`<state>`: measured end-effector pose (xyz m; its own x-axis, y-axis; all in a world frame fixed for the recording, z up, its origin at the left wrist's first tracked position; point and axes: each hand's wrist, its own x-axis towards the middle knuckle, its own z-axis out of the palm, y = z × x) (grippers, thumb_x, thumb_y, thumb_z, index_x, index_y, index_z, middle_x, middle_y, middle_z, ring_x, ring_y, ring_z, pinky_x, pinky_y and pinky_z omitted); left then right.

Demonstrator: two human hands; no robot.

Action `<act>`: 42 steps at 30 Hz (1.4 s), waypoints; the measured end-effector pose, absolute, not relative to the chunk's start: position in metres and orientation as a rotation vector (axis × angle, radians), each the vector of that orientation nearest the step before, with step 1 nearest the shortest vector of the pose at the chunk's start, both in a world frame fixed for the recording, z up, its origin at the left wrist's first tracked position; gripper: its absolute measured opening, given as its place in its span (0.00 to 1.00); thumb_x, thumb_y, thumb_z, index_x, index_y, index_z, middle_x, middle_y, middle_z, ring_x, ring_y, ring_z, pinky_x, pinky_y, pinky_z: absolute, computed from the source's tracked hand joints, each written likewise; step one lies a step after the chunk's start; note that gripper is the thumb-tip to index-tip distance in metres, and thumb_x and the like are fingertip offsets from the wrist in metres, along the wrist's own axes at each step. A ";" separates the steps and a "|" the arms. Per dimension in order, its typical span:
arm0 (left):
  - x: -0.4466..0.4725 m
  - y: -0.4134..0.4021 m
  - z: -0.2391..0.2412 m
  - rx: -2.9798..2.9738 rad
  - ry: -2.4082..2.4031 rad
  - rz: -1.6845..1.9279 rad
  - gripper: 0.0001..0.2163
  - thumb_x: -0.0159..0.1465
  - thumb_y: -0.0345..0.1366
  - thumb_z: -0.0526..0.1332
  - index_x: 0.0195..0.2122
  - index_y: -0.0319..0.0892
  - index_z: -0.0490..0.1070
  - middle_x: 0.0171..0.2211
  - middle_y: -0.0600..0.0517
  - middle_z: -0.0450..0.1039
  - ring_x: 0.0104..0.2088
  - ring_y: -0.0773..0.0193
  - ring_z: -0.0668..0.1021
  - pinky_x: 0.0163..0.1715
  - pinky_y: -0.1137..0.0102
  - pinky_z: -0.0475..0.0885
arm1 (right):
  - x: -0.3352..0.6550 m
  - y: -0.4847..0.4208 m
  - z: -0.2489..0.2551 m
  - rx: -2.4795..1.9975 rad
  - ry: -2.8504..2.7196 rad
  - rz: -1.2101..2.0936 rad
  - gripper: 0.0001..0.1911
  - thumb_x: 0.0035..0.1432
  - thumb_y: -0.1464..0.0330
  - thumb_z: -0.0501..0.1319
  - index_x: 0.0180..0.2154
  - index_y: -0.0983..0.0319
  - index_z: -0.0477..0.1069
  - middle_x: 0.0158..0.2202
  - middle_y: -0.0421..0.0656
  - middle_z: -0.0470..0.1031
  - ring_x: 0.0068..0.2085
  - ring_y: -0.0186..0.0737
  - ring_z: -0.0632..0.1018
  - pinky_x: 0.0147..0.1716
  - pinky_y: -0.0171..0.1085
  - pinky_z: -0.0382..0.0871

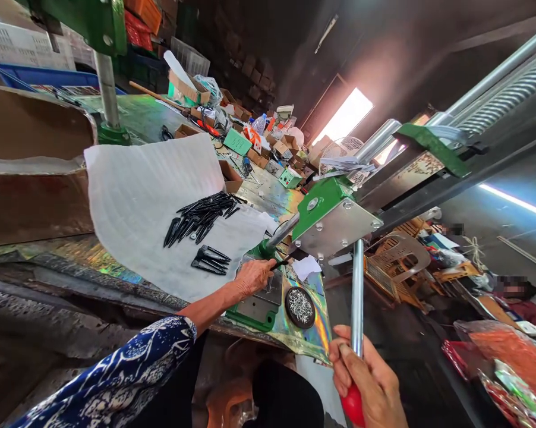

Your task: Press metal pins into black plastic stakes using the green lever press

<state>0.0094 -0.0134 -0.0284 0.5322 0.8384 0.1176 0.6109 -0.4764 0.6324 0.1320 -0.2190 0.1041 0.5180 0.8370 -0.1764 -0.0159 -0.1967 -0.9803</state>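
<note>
My right hand is wrapped round the steel lever of a green hand press, just above its red knob. My left hand is at the press base, its fingers closed on a slim black part, whose end sticks out to the right under the press head. A pile of slim black parts lies on a white sheet, with a smaller group nearer my left hand. Right of the base stands a round dark dish of small silvery pins or rivets.
A white paper scrap lies behind the dish. Cardboard and a second press's column stand at left. Boxes, tools and a fan clutter the far bench. A wooden chair and a person are at right.
</note>
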 end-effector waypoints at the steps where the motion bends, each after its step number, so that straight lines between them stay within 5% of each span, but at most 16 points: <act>1: 0.009 -0.013 -0.028 2.243 1.170 0.572 0.11 0.64 0.36 0.54 0.46 0.46 0.69 0.38 0.47 0.76 0.39 0.54 0.77 0.32 0.69 0.65 | 0.131 -0.217 0.100 -1.587 -0.733 0.899 0.21 0.48 0.59 0.69 0.41 0.62 0.70 0.25 0.40 0.71 0.20 0.28 0.64 0.17 0.30 0.61; 18: 0.012 -0.018 -0.027 2.226 1.150 0.552 0.11 0.65 0.37 0.52 0.46 0.46 0.68 0.41 0.47 0.74 0.39 0.54 0.77 0.31 0.69 0.67 | 0.130 -0.193 0.056 -1.616 -0.788 0.755 0.20 0.50 0.57 0.67 0.39 0.62 0.68 0.23 0.36 0.69 0.16 0.26 0.61 0.15 0.30 0.57; 28: 0.009 -0.015 -0.030 2.289 1.169 0.485 0.10 0.65 0.36 0.52 0.47 0.45 0.66 0.41 0.47 0.74 0.38 0.55 0.77 0.31 0.69 0.65 | 0.138 -0.180 0.022 -1.597 -0.879 0.620 0.19 0.53 0.55 0.64 0.39 0.61 0.66 0.24 0.36 0.69 0.18 0.31 0.66 0.16 0.33 0.63; 42: 0.012 -0.024 -0.025 2.356 1.283 0.486 0.11 0.65 0.36 0.52 0.47 0.43 0.65 0.43 0.45 0.74 0.41 0.52 0.78 0.33 0.67 0.68 | 0.139 -0.220 0.100 -1.634 -0.733 0.915 0.32 0.39 0.53 0.72 0.42 0.63 0.67 0.21 0.41 0.73 0.19 0.33 0.68 0.16 0.33 0.64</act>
<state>0.0123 -0.0238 -0.0251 0.5149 0.8508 0.1048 0.7070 -0.4906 0.5093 0.1386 -0.2201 0.0998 0.5154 0.8339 -0.1973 0.0105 -0.2363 -0.9716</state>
